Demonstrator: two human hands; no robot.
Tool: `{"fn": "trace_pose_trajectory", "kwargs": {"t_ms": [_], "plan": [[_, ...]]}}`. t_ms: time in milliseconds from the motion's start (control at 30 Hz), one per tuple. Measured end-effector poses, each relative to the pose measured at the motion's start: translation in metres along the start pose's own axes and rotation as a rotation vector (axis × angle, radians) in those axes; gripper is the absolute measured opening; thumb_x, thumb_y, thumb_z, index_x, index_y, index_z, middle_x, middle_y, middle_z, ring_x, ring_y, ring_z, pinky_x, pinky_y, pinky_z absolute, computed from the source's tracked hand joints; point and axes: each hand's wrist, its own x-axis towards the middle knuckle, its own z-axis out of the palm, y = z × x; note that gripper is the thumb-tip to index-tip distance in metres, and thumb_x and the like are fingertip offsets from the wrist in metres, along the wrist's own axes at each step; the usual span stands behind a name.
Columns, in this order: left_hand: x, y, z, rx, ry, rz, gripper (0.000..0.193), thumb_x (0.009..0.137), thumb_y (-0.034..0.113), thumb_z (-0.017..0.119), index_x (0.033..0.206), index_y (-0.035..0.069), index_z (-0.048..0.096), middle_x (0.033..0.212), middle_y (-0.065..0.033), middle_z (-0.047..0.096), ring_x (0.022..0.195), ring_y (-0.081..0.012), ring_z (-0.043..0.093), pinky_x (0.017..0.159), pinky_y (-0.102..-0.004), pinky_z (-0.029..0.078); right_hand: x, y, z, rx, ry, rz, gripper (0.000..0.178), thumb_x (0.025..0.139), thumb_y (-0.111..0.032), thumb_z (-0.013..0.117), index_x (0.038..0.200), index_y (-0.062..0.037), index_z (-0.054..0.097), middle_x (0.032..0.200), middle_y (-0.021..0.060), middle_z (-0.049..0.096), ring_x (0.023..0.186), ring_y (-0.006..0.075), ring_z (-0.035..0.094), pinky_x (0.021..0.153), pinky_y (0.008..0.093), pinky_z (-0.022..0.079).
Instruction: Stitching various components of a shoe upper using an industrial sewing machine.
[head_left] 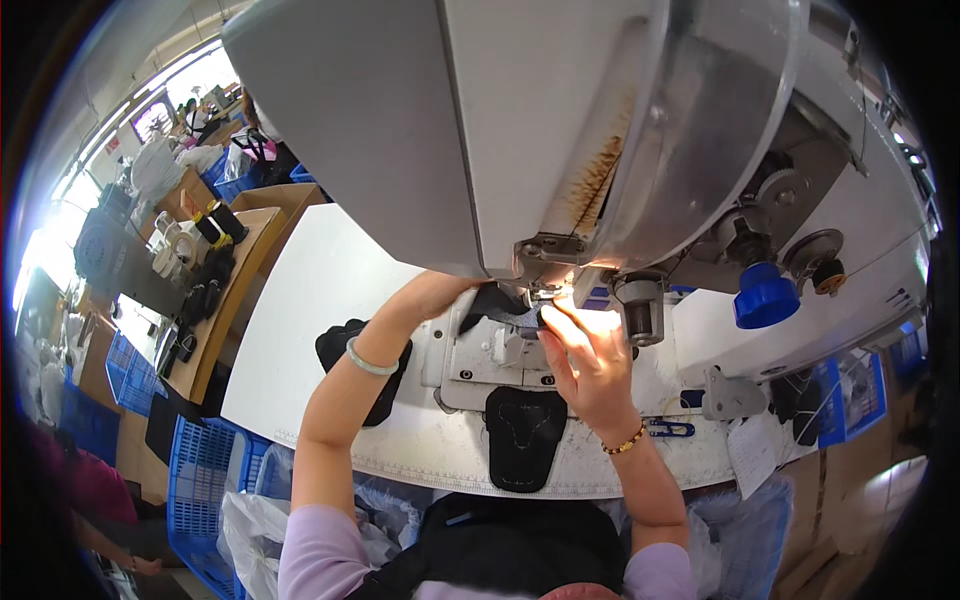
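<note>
Black fabric piece (pixel 490 306), seen from the head camera, lies under the sewing machine (pixel 360 130), beside the lit needle area, on the light metal plate (pixel 480 362). The left hand (pixel 446 292) reaches in from the piece's left; its fingers pass behind the machine head, so I cannot tell how far open they are or whether they grip the cloth. The right hand (pixel 594 365) comes from the other side, fingers (pixel 572 332) stretched close together toward the piece's right edge, thumb (pixel 557 366) a narrow gap below them; whether they pinch the edge is unclear. Two more black pieces (pixel 526 440) lie on the white table (pixel 290 290), one in front of the plate, one under the left forearm.
</note>
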Motion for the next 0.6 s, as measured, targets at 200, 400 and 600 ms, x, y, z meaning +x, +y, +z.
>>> {"fn": "trace_pose_trajectory", "kwargs": {"t_ms": [200,400,600], "plan": [[-0.007,0.007,-0.005,-0.653,-0.273,-0.144,0.025,0.081,0.004,0.061,0.103,-0.006,0.057,0.092,-0.0164,0.063,0.068,-0.0231,0.066,0.053,-0.0297,0.058,-0.010,0.008,0.003,-0.039,-0.047,0.034,0.020,0.074,-0.013,0.074,0.093,-0.0137,0.069,0.098,0.0045,0.063,0.093,0.0264,0.055,0.083,0.0386,0.039],[-0.011,0.012,-0.010,-0.740,-0.396,-0.106,0.023,0.078,0.003,0.062,0.099,-0.006,0.060,0.090,-0.0182,0.064,0.073,-0.0224,0.066,0.059,-0.0278,0.058,-0.003,0.000,0.002,0.010,-0.029,0.045,0.030,0.076,-0.013,0.072,0.105,-0.0139,0.065,0.100,0.0023,0.062,0.093,0.0233,0.055,0.082,0.0376,0.038],[-0.029,0.014,0.006,-0.814,-0.205,-0.115,0.026,0.076,0.002,0.062,0.100,-0.007,0.060,0.095,-0.0150,0.065,0.082,-0.0201,0.065,0.077,-0.0275,0.054,-0.005,-0.005,-0.002,-0.047,-0.005,-0.075,0.030,0.075,-0.007,0.070,0.104,-0.0093,0.064,0.108,0.0062,0.057,0.096,0.0230,0.054,0.084,0.0334,0.040]]}}
